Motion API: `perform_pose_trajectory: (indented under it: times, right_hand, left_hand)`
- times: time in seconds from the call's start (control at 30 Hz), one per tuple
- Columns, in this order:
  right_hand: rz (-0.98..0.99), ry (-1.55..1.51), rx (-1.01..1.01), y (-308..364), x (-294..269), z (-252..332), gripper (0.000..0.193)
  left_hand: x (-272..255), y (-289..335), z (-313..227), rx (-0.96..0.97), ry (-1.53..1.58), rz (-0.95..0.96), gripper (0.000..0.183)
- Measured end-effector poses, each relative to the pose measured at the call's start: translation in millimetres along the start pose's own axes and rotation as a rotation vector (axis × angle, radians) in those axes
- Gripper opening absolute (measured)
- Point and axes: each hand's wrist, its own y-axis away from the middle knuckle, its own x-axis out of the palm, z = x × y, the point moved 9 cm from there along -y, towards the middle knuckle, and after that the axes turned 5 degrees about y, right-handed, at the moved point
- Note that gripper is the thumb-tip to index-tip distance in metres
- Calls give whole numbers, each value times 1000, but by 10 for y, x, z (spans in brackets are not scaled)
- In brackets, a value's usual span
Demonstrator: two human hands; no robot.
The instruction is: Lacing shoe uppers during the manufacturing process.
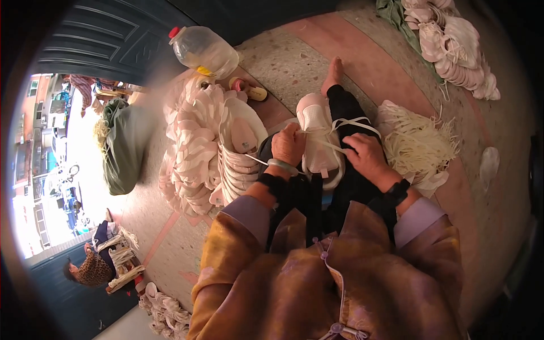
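Observation:
A pale pink-white shoe upper (315, 113) lies on my lap between my knees, its toe pointing away from me. A cream shoelace (357, 122) runs through its eyelets, with loops and ends stretching out to both sides. My left hand (288, 146) is closed at the upper's left edge, fingertips pinching the lace. On the other side my right hand (367, 156) has its fingers bent together on a strand of lace pulled to the right. Beside my left knee stands a curved stack of shoe uppers (242, 170). A bundle of loose laces (422, 144) rests by my right knee.
A large heap of uppers (190, 141) lies at left, below a clear jug (207, 54) with a red cap and a sandal (250, 89). More uppers (456, 48) lie far right. A green sack (122, 153) stands left; another person (93, 266) sits at lower left.

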Motion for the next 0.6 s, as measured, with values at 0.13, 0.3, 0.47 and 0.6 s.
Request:
perform_pose_trajectory:
  times: [0.13, 0.3, 0.47, 0.6]
  right_hand:
    - [98, 64, 20, 67, 235, 2, 21]
    - [155, -36, 127, -16, 254, -85, 30]
    - [226, -202, 198, -141, 392, -117, 39]
    - [150, -201, 178, -190, 376, -90, 40]
  left_hand:
    - [-34, 5, -122, 152, 130, -71, 14]
    - [25, 34, 106, 61, 256, 0, 9]
    - [159, 73, 394, -170, 478, 35, 7]
    - [165, 82, 348, -155, 515, 98, 7]
